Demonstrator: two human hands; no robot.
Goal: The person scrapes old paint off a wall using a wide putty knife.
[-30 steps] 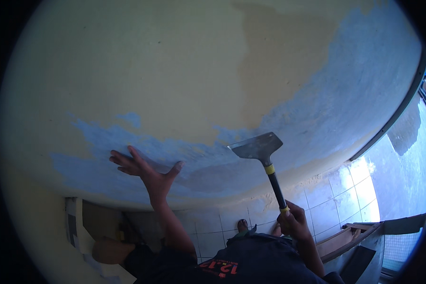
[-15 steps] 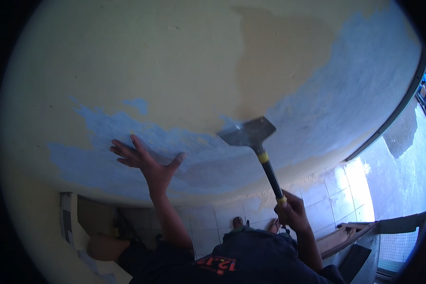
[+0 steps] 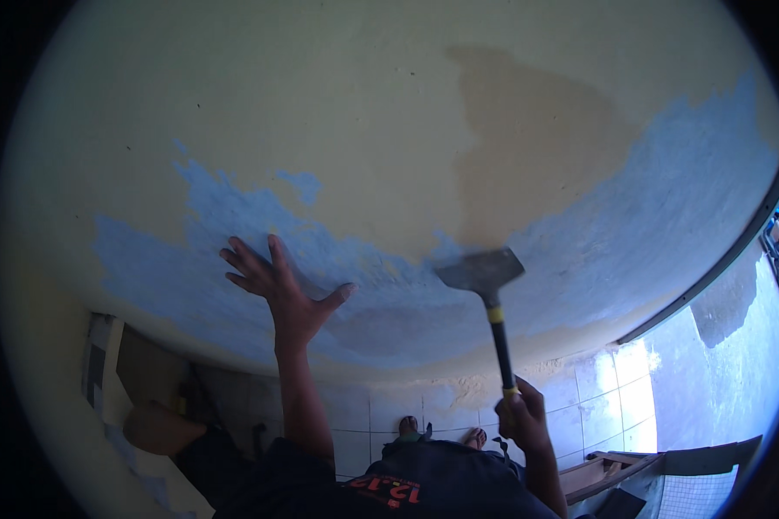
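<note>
In front of me a cream-painted wall (image 3: 346, 112) has a broad bare blue-grey patch (image 3: 389, 324) with ragged paint edges. My left hand (image 3: 292, 301) lies spread against this patch, fingers apart and thumb out to the right. My right hand (image 3: 525, 417) is closed round the lower end of a long-handled scraper (image 3: 502, 346). Its dark handle has yellow bands and points up toward the wall. The wide metal blade (image 3: 483, 270) is at the wall, by the lower edge of the cream paint. Contact along the blade's edge cannot be made out.
A darker, damp-looking stain (image 3: 528, 138) spreads above the blade. Below are floor tiles (image 3: 394, 406) and my sandalled feet. Wooden furniture (image 3: 614, 476) stands at lower right. At lower left is a bare bent limb (image 3: 160, 428) in dark cloth; whose, I cannot tell.
The view has shifted, so the wall's patches appear lower and further right. The scraper appears lower, its handle more upright in the picture. My left hand stays spread on the wall; the right keeps its grip.
</note>
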